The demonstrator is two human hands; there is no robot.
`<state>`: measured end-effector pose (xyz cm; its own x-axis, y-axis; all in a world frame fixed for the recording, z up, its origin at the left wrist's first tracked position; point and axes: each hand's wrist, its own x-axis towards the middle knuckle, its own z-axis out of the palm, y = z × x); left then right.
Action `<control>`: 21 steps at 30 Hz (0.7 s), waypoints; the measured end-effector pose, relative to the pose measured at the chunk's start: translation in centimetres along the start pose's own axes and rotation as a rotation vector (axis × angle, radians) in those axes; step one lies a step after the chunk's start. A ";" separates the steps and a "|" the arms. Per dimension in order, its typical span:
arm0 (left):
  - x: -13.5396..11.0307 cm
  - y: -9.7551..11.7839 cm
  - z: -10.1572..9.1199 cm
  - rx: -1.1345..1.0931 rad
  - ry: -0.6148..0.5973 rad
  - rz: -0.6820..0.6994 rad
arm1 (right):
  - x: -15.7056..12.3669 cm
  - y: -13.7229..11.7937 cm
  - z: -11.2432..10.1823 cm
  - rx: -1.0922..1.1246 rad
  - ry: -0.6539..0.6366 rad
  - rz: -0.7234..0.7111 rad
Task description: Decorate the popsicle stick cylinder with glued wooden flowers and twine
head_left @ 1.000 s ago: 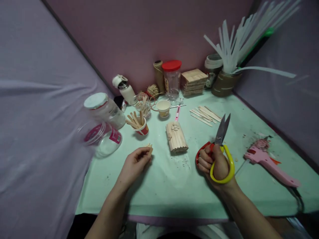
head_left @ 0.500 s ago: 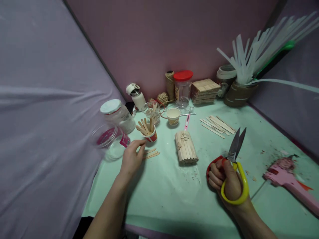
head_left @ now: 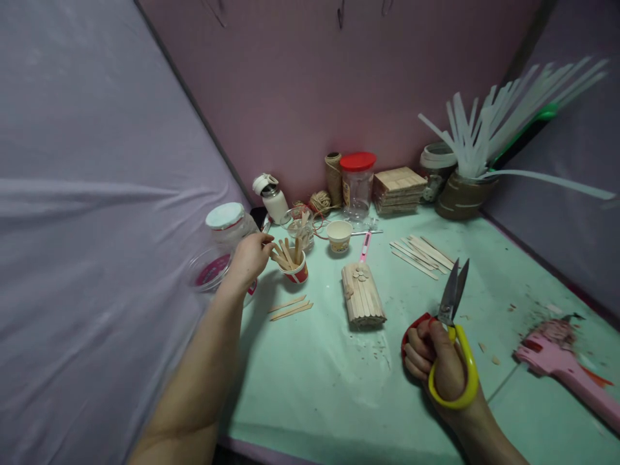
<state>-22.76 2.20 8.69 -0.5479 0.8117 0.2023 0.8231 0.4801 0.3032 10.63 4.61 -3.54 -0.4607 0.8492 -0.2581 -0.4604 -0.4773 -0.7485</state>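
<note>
My left hand (head_left: 250,256) reaches to a small red paper cup (head_left: 296,272) full of wooden sticks (head_left: 287,254); its fingers are curled at the sticks. What they grip I cannot make out. My right hand (head_left: 436,361) is closed on red and yellow scissors (head_left: 453,323), blades pointing up and nearly closed, near the table's front edge. Two loose sticks (head_left: 290,309) lie on the green table (head_left: 329,381) just in front of the cup. A bundle of glued sticks (head_left: 362,297) lies in the middle.
Two clear jars (head_left: 223,226) stand at the left edge. Along the back wall are a white bottle (head_left: 272,197), twine, a red-lidded jar (head_left: 357,182), stacked sticks (head_left: 398,188) and a pot of white strips (head_left: 465,187). A pink glue gun (head_left: 562,365) lies right.
My left hand laid two sticks on the table and moved up and left to the red cup. The right hand kept its hold on the scissors. The view shifted left.
</note>
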 end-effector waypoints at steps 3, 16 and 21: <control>0.1 -0.1 0.5 -0.006 -0.024 -0.003 | 0.0 0.0 -0.1 -0.014 -0.009 -0.006; 0.2 0.1 -0.7 -0.057 -0.019 -0.009 | 0.0 0.0 -0.1 -0.027 -0.011 0.021; 0.1 0.0 -0.9 -0.086 0.005 -0.018 | 0.1 0.2 -0.2 -0.017 0.011 0.018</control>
<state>-22.99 1.96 9.58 -0.5635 0.8014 0.2007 0.7973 0.4640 0.3861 10.64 4.65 -3.78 -0.4605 0.8430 -0.2781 -0.4391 -0.4886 -0.7540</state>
